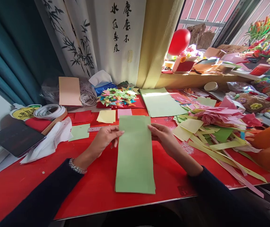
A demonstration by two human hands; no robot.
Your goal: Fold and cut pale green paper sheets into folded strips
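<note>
A long stack of green paper (135,154) stretches toward me over the red table, its lower sheets slightly uneven at the edges. My left hand (106,138) pinches its left edge near the far end, thumb on top. On the opposite edge, my right hand (162,135) grips the paper between thumb and fingers. Beyond the far end lie a pink paper square (124,113), a yellow paper stack (106,116) and a red paper square (83,116). A green paper square (79,131) rests left of my left hand.
Folded paper stars (118,96) and large pale green sheets (162,102) sit at the back. Paper strips and pink scraps (222,115) crowd the right side. A black tablet-like device (18,138) and white tape rolls (49,111) stand left. The table's front edge (120,208) runs close to me.
</note>
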